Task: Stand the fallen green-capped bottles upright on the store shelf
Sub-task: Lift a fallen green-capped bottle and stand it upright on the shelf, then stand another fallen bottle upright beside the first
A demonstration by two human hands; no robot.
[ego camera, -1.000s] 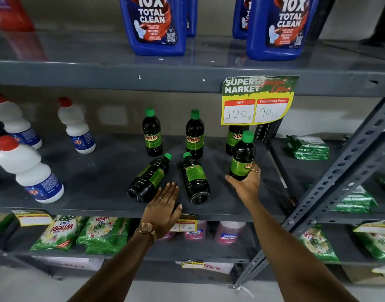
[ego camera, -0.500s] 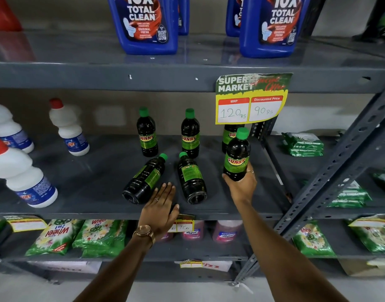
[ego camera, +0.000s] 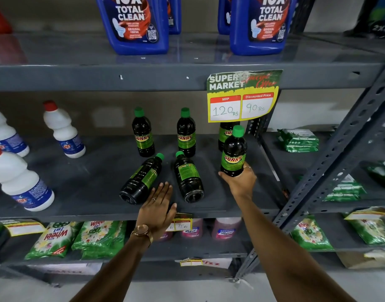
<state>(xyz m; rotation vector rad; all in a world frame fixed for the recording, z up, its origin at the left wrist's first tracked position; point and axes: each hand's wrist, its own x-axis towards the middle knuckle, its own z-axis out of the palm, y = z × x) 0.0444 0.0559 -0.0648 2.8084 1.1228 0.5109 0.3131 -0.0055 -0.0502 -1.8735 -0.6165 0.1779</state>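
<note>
Two dark green-capped bottles lie on their sides on the grey middle shelf: the left fallen bottle and the right fallen bottle, caps pointing to the back. My left hand rests flat and open at the shelf's front edge, fingertips between the two, beside the left one's base. My right hand grips the base of a third green-capped bottle, held upright at the shelf's right. Three more bottles stand upright behind, and one partly hidden by the price sign.
A yellow price sign hangs from the upper shelf. White red-capped bottles stand at the left. Blue cleaner jugs stand above. Green detergent packs lie below. A slanted metal upright borders the right.
My right hand has turned its bottle fully upright and shifted it slightly up and back. My left hand has stayed at the shelf's front edge.
</note>
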